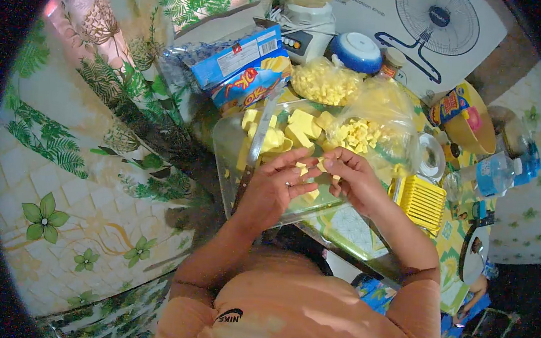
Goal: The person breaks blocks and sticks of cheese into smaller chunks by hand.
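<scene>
Pinching a yellow piece (321, 164) above the tray (291, 212) with right hand (358, 180), spreading left hand (269, 188), possibly risking nicks by brushing the knife (260, 136).

Table (352, 229): patterned green, yellow and white cover.
Near side: clear tray (222, 188).
Right of tray: yellow ribbed rack (424, 206), white round container (430, 158) just beyond it.
Farther right: bottle (495, 177), blue label; cream tub (474, 127).
Far side: blue-and-white bowl (357, 52), jar (391, 64) beside it.
Right end: white plate (475, 265), partly in shadow.
</scene>
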A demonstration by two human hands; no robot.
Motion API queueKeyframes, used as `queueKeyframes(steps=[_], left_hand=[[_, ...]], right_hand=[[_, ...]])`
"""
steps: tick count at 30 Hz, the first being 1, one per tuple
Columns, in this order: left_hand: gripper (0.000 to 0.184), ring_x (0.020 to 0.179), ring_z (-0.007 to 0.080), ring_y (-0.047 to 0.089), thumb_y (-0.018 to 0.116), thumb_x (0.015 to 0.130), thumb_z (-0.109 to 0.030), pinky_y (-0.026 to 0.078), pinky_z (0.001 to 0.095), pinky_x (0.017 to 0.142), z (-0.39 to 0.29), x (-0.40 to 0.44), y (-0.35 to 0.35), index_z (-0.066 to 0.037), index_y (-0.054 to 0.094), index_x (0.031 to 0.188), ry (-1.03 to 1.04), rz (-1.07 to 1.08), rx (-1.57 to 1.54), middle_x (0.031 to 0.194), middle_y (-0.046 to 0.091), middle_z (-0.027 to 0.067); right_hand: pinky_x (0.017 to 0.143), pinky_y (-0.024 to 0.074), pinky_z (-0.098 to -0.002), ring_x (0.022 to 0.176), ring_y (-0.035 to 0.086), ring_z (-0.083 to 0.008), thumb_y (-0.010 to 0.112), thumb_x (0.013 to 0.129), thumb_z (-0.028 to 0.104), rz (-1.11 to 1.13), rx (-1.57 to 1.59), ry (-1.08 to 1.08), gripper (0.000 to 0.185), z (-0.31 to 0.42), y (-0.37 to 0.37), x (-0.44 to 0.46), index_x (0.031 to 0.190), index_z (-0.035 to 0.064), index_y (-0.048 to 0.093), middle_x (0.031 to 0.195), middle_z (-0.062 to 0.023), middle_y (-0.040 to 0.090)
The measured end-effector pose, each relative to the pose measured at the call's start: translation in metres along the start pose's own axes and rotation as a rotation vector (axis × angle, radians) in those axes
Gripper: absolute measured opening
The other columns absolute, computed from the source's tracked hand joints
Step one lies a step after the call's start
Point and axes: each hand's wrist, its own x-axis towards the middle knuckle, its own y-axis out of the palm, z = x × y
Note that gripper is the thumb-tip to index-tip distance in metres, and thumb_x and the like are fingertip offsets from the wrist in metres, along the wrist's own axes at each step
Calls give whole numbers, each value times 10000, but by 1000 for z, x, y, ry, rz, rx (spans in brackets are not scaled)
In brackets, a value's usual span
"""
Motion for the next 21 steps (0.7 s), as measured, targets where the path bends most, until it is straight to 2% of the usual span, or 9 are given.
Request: queueKeyframes(steps=[6,11,14,18,21], left_hand=[[387,1054,280,564,482,849,-9,491,363,863,4,5,-5,19,430,1231,82,-29,194,1111,552,147],[374,1043,250,568,487,851,17,492,343,863,6,4,-11,16,452,1223,132,-27,267,1093,557,142],[354,1003,268,594,476,852,-6,507,349,838,7,3,-10,-1,462,1206,187,-41,361,1066,584,138],[349,997,268,595,478,853,-11,507,356,839,5,2,-7,2,463,1202,159,-60,313,1064,582,143],[345,995,266,595,479,854,-16,506,356,841,3,2,-8,2,465,1197,121,-61,220,1063,581,146]], right_hand=[[478,451,-191,571,503,-56,579,872,183,-10,223,111,141,-1,-6,5,965,78,561,830,-16,591],[505,459,-206,590,514,-66,573,872,176,15,208,104,144,0,-5,7,971,80,533,817,-27,595],[515,455,-213,591,510,-72,569,869,163,1,192,128,163,1,-3,5,999,75,526,809,-28,589],[522,502,-198,637,566,-82,569,872,151,53,224,108,204,-2,-6,6,1059,69,562,861,-37,596],[525,459,-214,627,525,-77,564,861,122,59,221,108,226,-4,-6,6,1080,66,548,851,-5,568]])
